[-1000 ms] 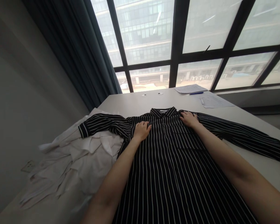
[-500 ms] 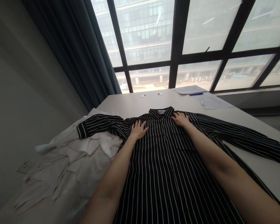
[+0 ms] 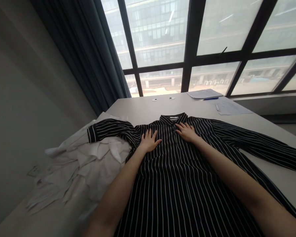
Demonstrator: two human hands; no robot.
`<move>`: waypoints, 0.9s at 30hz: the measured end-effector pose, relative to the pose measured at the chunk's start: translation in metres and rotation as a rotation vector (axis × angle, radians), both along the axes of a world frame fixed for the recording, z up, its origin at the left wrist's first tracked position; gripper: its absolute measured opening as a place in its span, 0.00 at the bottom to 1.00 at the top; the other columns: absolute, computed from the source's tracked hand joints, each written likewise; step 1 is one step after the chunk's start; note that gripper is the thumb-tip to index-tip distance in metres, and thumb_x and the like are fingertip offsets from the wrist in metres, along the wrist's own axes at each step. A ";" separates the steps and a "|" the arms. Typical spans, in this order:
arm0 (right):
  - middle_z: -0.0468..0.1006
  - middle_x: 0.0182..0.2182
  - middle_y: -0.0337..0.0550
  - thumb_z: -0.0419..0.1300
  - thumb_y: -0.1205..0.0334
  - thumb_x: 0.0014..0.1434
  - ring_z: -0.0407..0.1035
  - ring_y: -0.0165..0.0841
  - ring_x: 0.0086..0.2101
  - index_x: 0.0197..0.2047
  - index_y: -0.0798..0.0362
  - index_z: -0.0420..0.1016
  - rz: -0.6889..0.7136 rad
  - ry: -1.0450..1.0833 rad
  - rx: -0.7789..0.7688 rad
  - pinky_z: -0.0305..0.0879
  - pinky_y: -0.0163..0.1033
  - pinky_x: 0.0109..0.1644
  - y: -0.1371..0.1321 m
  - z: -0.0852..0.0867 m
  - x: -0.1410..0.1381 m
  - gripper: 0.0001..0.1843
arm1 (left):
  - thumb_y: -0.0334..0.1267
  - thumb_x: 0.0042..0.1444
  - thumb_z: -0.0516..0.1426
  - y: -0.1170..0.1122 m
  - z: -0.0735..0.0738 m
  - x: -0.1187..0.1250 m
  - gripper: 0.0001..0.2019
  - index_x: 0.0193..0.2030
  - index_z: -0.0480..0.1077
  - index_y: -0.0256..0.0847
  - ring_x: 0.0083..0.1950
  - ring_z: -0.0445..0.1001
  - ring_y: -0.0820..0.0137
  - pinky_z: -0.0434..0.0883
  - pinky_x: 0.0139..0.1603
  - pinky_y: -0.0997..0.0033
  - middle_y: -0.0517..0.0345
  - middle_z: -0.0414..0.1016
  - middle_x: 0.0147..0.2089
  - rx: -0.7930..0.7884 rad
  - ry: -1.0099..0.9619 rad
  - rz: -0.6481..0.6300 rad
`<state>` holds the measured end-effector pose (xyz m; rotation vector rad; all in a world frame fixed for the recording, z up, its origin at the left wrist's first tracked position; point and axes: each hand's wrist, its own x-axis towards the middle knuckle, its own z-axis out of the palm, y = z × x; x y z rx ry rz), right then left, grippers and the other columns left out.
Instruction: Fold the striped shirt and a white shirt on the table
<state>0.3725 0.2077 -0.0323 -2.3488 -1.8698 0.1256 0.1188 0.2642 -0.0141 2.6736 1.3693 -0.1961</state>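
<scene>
A black shirt with white stripes [image 3: 172, 184] lies spread face up on the white table, its collar at the far end. My left hand [image 3: 148, 141] rests flat on the left chest of the shirt, fingers spread. On the other side, my right hand [image 3: 186, 131] lies on the cloth just below the collar [image 3: 174, 119], its fingers stretched out. Neither hand grips the fabric. The left sleeve [image 3: 111, 130] lies over a heap of white clothes, and the right sleeve [image 3: 261, 144] reaches out across the table. Wrinkles run across the chest below my hands.
A heap of white clothes [image 3: 88, 171] covers the table's left side. Papers [image 3: 204, 94], a blue pen [image 3: 210, 98] and another sheet [image 3: 233, 107] lie at the far right of the white table [image 3: 138, 107]. A dark curtain [image 3: 88, 49] and a window stand behind.
My right hand has slid inward and slightly down, from near the right shoulder to just below the collar. My left hand has moved slightly down, and the chest cloth is more wrinkled.
</scene>
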 end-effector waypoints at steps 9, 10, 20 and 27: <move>0.57 0.67 0.56 0.43 0.46 0.67 0.52 0.58 0.64 0.68 0.50 0.59 -0.024 -0.043 0.002 0.46 0.69 0.61 -0.046 0.011 -0.013 0.31 | 0.63 0.64 0.35 -0.034 0.002 -0.011 0.40 0.74 0.37 0.39 0.75 0.31 0.50 0.41 0.69 0.40 0.40 0.30 0.76 0.011 0.017 0.008; 0.61 0.65 0.59 0.44 0.49 0.67 0.54 0.58 0.62 0.65 0.52 0.63 -0.014 -0.054 0.031 0.44 0.70 0.61 -0.047 0.015 -0.018 0.29 | 0.62 0.64 0.35 -0.039 0.000 -0.011 0.39 0.74 0.38 0.38 0.75 0.32 0.49 0.42 0.69 0.40 0.39 0.32 0.76 0.042 0.010 0.008; 0.60 0.67 0.44 0.40 0.60 0.69 0.48 0.38 0.67 0.67 0.49 0.59 0.308 0.022 0.114 0.41 0.53 0.68 0.022 0.028 -0.086 0.26 | 0.60 0.65 0.39 -0.056 -0.006 -0.014 0.37 0.73 0.46 0.37 0.75 0.41 0.50 0.47 0.69 0.41 0.37 0.41 0.75 0.191 -0.023 -0.001; 0.52 0.70 0.47 0.41 0.51 0.69 0.45 0.47 0.67 0.69 0.45 0.55 0.141 0.095 0.038 0.38 0.66 0.65 0.054 0.009 -0.087 0.28 | 0.60 0.66 0.38 -0.060 -0.004 -0.014 0.36 0.73 0.45 0.39 0.75 0.39 0.50 0.46 0.68 0.38 0.39 0.40 0.75 0.157 -0.007 0.027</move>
